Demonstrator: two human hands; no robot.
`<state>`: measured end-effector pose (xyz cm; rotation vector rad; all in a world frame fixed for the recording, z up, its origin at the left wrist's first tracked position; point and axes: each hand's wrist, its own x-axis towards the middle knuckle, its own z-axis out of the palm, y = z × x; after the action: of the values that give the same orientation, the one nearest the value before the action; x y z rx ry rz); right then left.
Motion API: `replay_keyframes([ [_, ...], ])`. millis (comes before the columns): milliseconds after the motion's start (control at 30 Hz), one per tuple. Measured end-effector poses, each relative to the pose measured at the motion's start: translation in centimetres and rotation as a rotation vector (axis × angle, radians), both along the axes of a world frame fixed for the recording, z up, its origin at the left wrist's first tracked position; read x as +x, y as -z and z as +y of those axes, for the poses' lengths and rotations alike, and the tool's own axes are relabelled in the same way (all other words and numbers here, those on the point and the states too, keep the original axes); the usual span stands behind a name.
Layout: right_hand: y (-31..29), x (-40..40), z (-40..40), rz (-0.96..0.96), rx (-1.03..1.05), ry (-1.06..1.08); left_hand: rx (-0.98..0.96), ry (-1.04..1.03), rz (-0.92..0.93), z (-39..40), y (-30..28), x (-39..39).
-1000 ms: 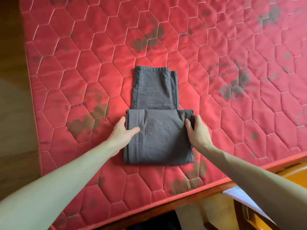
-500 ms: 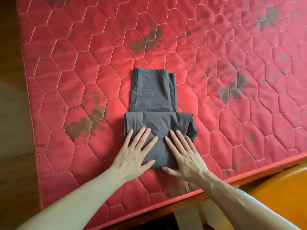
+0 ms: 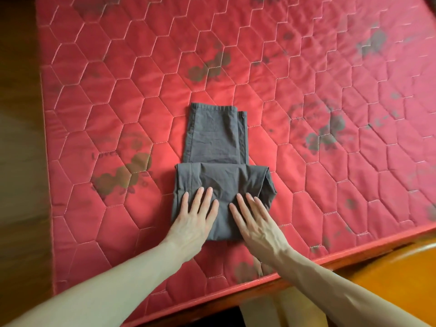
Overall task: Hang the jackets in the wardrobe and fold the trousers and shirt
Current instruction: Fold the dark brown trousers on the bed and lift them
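On the left, beyond the edge of the red quilted mattress with hexagon stitching and dark flower prints (image 3: 99,95), only a strip of brown wooden floor (image 3: 18,138) shows. The left hand (image 3: 193,223) lies flat on the near left part of the dark grey cotton trousers (image 3: 217,138), its fingers (image 3: 200,199) straight and slightly spread, pressing the cloth and gripping nothing. The trousers sit near the middle of the mattress, close to its near edge — a thick folded bundle under the hands, with a narrower length of leg lying flat beyond it. The right hand (image 3: 257,223) rests just beside the left on the bundle's near right part, its fingers (image 3: 250,204) likewise straight and holding nothing. Further right, an orange wooden bed frame (image 3: 377,274) runs along the mattress edge.

By my reading, the trousers are partly folded: one fold is being smoothed, and the far length has yet to be brought in. No jackets, shirt or wardrobe are in view, so their progress cannot be judged
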<state>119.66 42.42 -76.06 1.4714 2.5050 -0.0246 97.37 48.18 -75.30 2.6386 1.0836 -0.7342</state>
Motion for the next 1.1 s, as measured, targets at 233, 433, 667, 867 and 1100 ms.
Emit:
replay_keyframes([
  [233,-5.2,2.3,1.4,0.335,-0.177,0.02,-0.315,-0.168,-0.068,2.3,-5.7,-0.3],
  [433,-10.6,5.2,3.2,0.583,-0.409,0.047,-0.423,-0.268,-0.24,6.0,-9.5,-2.5],
  [667,-11.5,5.8,5.6,0.956,-0.466,0.652,-0.798,-0.904,-0.81,8.1,-8.9,-6.7],
  [867,-8.3,4.7,8.2,1.211,-0.42,1.105,-0.613,-1.406,-1.055,7.6,-5.4,-5.3],
  [1100,-3.6,4.9,9.7,1.14,-0.382,1.151,-0.686,-1.287,-0.847,6.8,-2.2,-3.5],
])
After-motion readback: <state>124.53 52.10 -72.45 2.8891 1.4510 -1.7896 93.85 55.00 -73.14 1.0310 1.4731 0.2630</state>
